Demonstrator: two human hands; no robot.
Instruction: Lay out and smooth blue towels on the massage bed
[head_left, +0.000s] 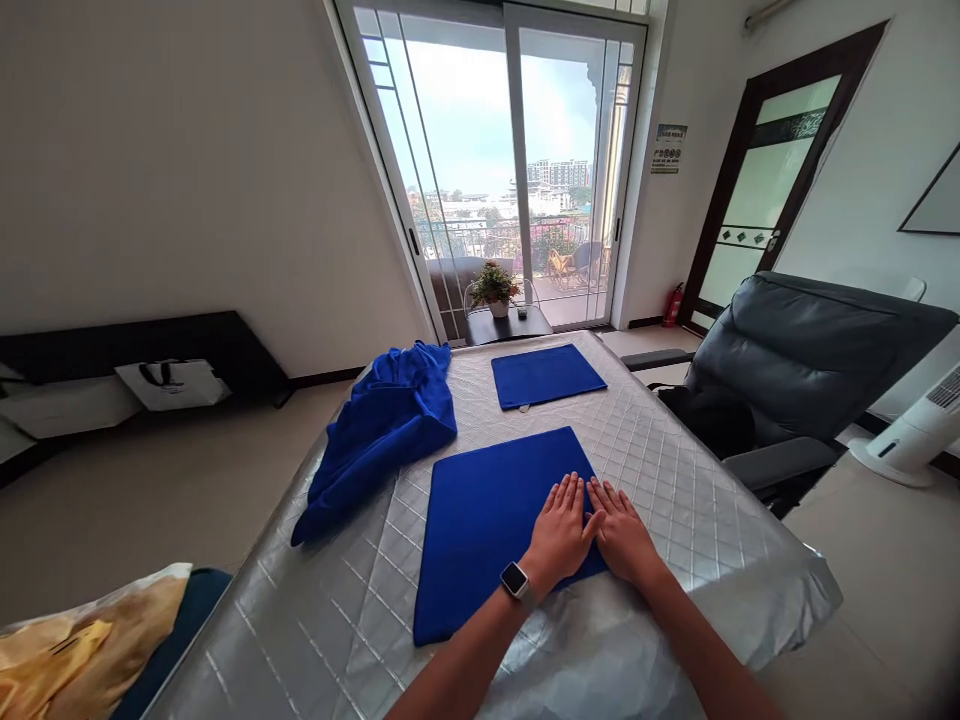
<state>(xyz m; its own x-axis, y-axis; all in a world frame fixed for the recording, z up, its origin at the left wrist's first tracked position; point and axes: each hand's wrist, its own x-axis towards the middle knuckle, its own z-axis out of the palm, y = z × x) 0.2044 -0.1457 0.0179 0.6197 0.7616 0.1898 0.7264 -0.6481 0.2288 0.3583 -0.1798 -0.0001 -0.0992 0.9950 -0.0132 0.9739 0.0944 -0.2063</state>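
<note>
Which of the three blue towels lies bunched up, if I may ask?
The leftmost towel lies heaped; the far towel and the near towel lie flat.

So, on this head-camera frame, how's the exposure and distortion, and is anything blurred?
Head view: the sliding glass balcony door is bright, its sky close to washed out; wide-angle distortion leans the pale walls and stretches the silver quilted cover toward the lens; the folded blue cloth, left hand and right hand stay sharp, without motion blur; the lower right corner falls dark.
</note>
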